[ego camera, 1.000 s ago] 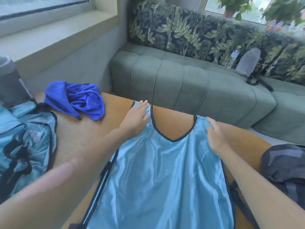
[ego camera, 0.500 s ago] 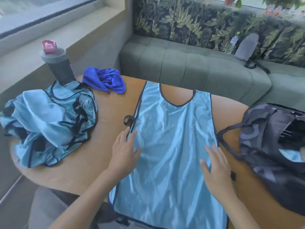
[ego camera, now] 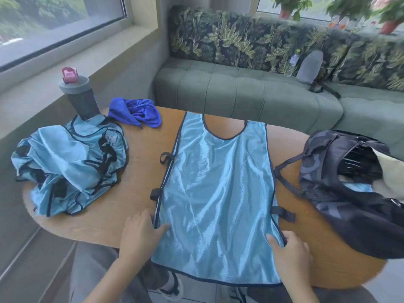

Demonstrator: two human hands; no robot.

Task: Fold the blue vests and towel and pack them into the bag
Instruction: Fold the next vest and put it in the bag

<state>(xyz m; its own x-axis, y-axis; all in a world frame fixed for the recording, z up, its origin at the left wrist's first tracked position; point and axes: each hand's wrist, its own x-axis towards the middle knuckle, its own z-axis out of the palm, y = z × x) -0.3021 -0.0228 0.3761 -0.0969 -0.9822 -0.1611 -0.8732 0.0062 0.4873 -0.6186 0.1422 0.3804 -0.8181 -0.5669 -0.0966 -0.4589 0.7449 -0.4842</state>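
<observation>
At the left of the frame a pile of vests (ego camera: 67, 167) lies on the counter (ego camera: 140, 158), the towel (ego camera: 136, 112) behind it. The left hand (ego camera: 140, 234) and right hand (ego camera: 291, 250) pinch the flat vest (ego camera: 218, 193) at its lower edges. The bag (ego camera: 349, 193) sits open at the right.

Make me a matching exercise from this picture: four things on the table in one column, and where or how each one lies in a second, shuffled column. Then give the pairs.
Things
1. spread vest
2. vest pile
3. towel
4. bag

Places or states
A. crumpled at the far edge of the table, right of the bottle
B. open, at the table's right end
C. flat in the middle, hem hanging off the near edge
D. heaped at the table's left end

Pairs: 1-C, 2-D, 3-A, 4-B
</observation>
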